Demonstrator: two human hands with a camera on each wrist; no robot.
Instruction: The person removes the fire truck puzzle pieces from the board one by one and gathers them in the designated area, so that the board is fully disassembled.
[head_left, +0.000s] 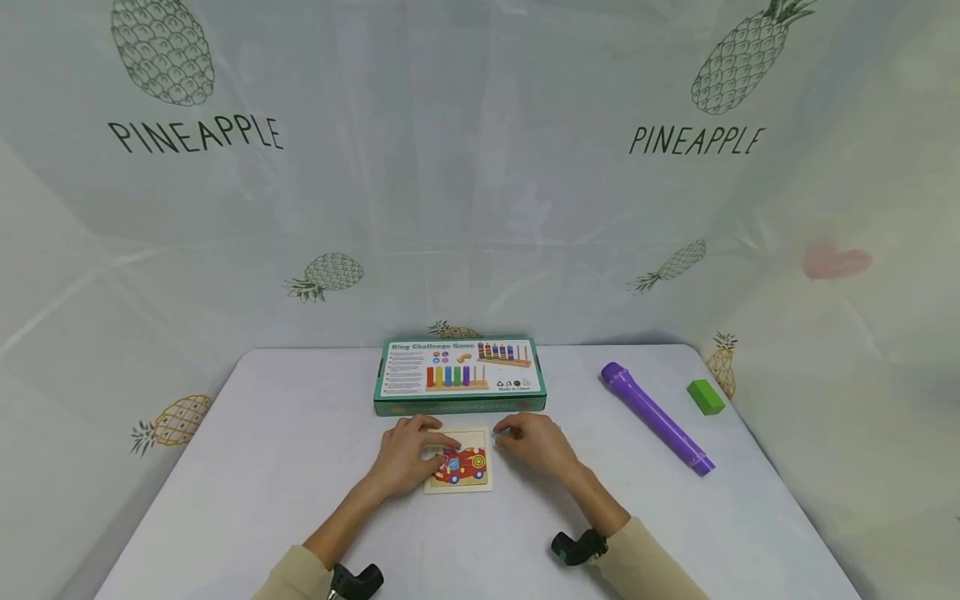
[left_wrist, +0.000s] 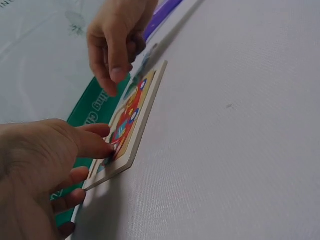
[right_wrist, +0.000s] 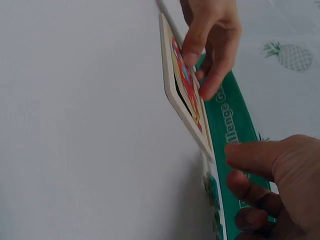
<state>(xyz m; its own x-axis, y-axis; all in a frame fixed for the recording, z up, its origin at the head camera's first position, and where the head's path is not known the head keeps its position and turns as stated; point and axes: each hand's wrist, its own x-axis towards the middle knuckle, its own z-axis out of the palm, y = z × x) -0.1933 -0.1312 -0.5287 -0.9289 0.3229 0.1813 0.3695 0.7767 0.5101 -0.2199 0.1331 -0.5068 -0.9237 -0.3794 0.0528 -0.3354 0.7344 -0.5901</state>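
A square wooden puzzle board [head_left: 459,485] with a red fire truck picture [head_left: 468,468] lies in front of the long game box. My left hand [head_left: 408,454] reaches over the board's left side, thumb and forefinger touching the picture. Its other fingers spread past the left edge, as the left wrist view shows. Off the board's right edge hovers my right hand [head_left: 538,442], fingers bent loosely, with a gap between thumb and forefinger in the right wrist view. Beneath it, a small teal and green piece [right_wrist: 214,192] lies on the table, partly hidden in the head view.
Behind the board sits a green and white "Ring Challenge Game" box [head_left: 460,404]. To the right lie a purple tube [head_left: 656,417] and a green block [head_left: 706,397] on the white table [head_left: 300,433]. A pineapple-print curtain [head_left: 480,192] hangs behind.
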